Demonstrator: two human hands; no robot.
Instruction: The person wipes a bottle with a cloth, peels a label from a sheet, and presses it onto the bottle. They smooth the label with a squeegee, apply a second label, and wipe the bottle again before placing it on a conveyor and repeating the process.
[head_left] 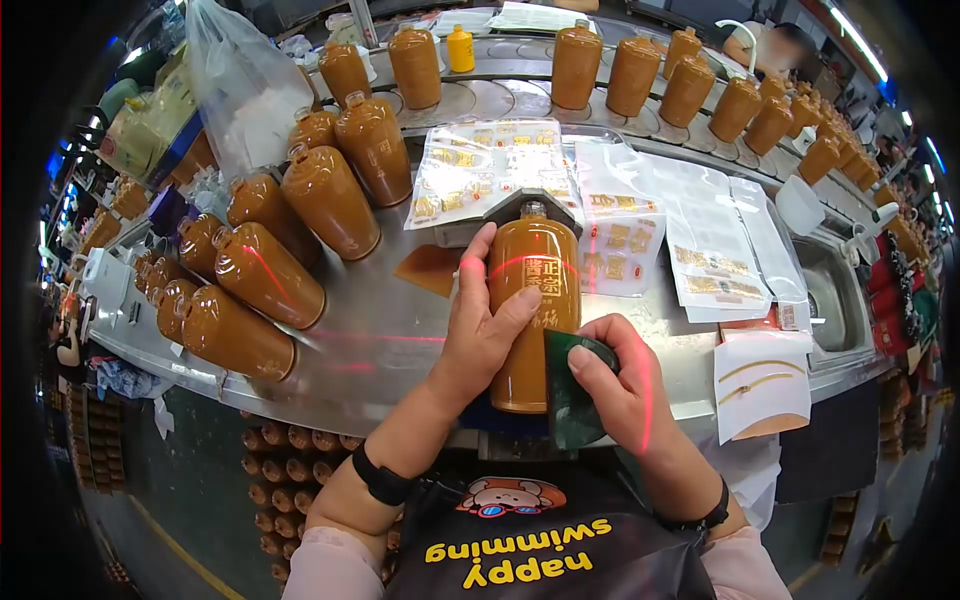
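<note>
A glossy brown bottle point(510, 370) with gold lettering lies in front of me, its neck pointing away into a dark angled holder point(500, 207). My left hand point(490, 320) grips the bottle's left side, with the thumb across its front by the lettering. In my right hand point(625, 385) is a dark green flat scraper point(570, 400), pinched between thumb and fingers, its edge against the bottle's lower right side. Red laser lines cross the bottle and my right wrist. A sheet of gold decals point(480, 165) lies just behind the holder.
Several brown bottles point(270, 275) stand on the left of the metal table point(370, 360). More bottles point(577, 70) line the curved conveyor point(490, 100) behind. Decal sheets point(710, 240) and a sink point(835, 300) are on the right. A person point(775, 50) sits beyond the conveyor.
</note>
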